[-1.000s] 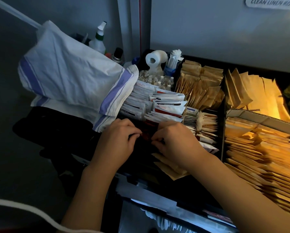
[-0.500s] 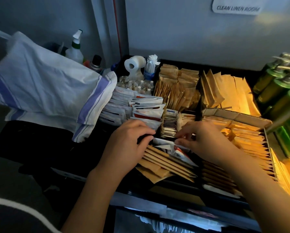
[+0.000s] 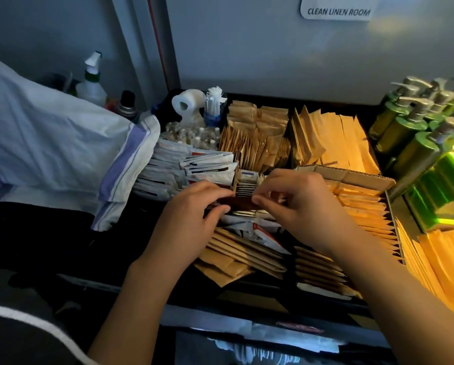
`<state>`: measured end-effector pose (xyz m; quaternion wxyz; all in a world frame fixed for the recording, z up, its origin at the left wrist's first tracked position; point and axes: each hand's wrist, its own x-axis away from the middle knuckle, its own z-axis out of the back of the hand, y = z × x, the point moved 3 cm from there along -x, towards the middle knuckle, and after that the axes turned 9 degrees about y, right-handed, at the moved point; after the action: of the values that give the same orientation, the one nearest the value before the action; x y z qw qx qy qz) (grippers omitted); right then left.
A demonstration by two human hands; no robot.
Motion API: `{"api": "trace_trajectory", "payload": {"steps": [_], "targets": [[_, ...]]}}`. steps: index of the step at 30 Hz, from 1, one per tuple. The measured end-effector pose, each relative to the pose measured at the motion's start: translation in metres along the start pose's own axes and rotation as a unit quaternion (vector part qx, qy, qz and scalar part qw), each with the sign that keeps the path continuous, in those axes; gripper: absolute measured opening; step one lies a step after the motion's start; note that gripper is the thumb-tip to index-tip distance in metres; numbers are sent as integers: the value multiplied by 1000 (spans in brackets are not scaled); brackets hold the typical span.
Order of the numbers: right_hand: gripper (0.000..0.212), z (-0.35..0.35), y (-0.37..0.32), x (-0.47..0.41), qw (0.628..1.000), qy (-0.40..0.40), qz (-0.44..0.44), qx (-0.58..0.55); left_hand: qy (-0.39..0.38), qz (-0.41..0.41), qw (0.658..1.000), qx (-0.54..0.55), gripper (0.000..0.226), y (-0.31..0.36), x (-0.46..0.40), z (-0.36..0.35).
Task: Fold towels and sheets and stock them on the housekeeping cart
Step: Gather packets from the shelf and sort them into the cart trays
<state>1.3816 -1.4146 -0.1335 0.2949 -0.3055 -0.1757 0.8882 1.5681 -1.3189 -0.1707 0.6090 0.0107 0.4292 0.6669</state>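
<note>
**Sachets being tidied on the cart top; linen waits at the left edge**

The step in hand looks like stocking small supplies, not folding: both hands work a dark red packet (image 3: 240,204) in the middle of the cart top (image 3: 247,293). The folded striped towels (image 3: 62,143), the task's own thing, lie stacked at the cart's left edge, untouched. Behind them stand a spray bottle (image 3: 92,80) and a dark-capped can (image 3: 127,104).

The left hand (image 3: 186,227) has thumb and curled fingers closed on the packet's left end; the right hand (image 3: 297,204) pinches its right end between thumb and fingertips. Next, I judge, the packet must be slid upright into its row without toppling neighbours.

The compartments, in turn: white sachets (image 3: 194,167) filed on edge; a paper roll (image 3: 186,104) and small clear bottles at the back edge; brown paper packets (image 3: 254,138); a cardboard box (image 3: 347,176) holding rows of tan envelopes; green pump bottles (image 3: 415,133) at the back right corner.
</note>
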Motion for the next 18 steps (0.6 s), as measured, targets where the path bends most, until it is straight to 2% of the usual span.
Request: {"api": "trace_trajectory", "payload": {"steps": [5, 11, 18], "targets": [[11, -2, -20, -15, 998, 3, 7, -65, 74, -8, 997, 6, 19, -6, 5, 31], [15, -37, -34, -28, 993, -31, 15, -116, 113, 22, 993, 35, 22, -26, 18, 60], [13, -70, -46, -37, 992, -51, 37, -110, 149, 132, 975, 103, 23, -53, 42, 68]]}}
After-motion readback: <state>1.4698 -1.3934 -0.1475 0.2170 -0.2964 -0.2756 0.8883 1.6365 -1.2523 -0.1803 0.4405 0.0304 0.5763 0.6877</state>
